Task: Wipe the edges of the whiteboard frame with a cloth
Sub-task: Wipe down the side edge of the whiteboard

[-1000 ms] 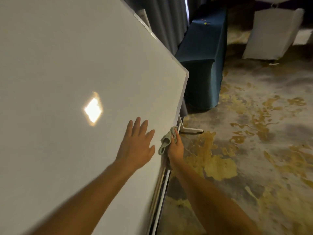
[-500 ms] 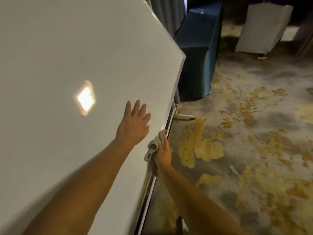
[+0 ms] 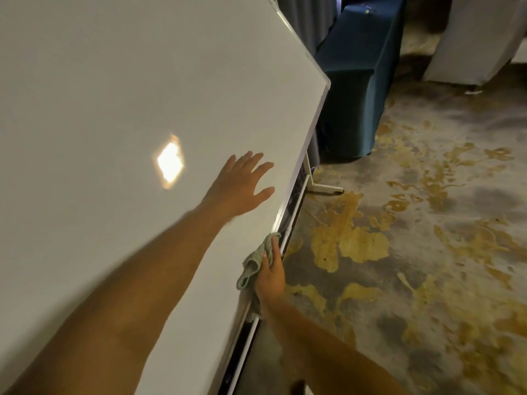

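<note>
Head view: my right hand (image 3: pixel 271 276) has its fingers (image 3: pixel 275 248) closed around one crumpled cloth (image 3: pixel 252 262), pressing it to the whiteboard frame (image 3: pixel 281 213) along the lower edge, I judge to rub that strip clean. My left hand (image 3: pixel 242 185) lies flat, fingers spread, holding nothing, on the single whiteboard (image 3: pixel 142 81), probably to steady it.
</note>
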`<state>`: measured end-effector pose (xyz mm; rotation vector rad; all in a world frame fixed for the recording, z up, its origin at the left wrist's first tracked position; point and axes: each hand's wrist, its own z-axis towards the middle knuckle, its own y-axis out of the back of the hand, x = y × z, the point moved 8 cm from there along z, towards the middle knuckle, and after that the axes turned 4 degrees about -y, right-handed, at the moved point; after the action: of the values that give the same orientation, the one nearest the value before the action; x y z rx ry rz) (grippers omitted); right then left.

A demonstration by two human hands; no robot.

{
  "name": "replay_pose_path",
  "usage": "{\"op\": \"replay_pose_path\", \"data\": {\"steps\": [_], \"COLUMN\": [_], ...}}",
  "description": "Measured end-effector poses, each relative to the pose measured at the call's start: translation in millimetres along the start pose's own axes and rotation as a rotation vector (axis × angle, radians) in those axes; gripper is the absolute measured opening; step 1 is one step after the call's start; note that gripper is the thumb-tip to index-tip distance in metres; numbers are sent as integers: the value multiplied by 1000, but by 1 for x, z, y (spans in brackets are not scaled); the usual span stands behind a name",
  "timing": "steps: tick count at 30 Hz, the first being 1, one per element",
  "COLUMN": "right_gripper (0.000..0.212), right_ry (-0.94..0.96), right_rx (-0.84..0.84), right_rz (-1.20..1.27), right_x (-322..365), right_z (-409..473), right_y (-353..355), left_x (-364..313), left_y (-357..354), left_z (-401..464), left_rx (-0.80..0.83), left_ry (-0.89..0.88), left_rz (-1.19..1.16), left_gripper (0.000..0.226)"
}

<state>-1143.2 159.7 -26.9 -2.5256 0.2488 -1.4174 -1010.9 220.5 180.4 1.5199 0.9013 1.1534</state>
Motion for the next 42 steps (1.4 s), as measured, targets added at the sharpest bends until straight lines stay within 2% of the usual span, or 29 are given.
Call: {"op": "replay_pose_path", "data": {"steps": [6,9,11,13,19,26,29,34,36,39,42], "right_gripper": [47,48,49,49,50,46,48,43,41,47,60], "right_ry": [-36,-43,-19,-33,-47,-273,-338,-381,-368,-299,-86], "right_rx": [-18,-49,-36,-4,91,263,237,75,85,99,57], "right_rz": [17,-30,-23,-16,60,335,492,747,729,546,357], "right_x": [-3,-10,-14,-30,-71,-147,-170,-199,-200,-194,-178], "right_z": [-11,-17,-23,-34,-81,-166,-201,-237,-247,-263,-270], "right_y": [0,-8,-18,-30,-45,-29,-31,-24,-27,-34,-39], "left_x": [-23,-8,10,22,32,29,25,18,19,19,12], "left_y": [-12,-20,-13,-16,-23,-17,-19,-23,-21,-24,-24], "left_z": [-123,-177,-201,-230,-262,-274,-289,-312,-314,-319,-323], "left_rx": [36,71,29,57,46,37,33,18,9,21,9], "left_ry": [-13,-71,-21,16,-11,-13,-21,-26,-11,8,30], "left_rz": [321,428,540,604,631,492,471,463,456,492,489], "left_gripper": [73,74,73,74,70,60,59,61,63,65,66]}}
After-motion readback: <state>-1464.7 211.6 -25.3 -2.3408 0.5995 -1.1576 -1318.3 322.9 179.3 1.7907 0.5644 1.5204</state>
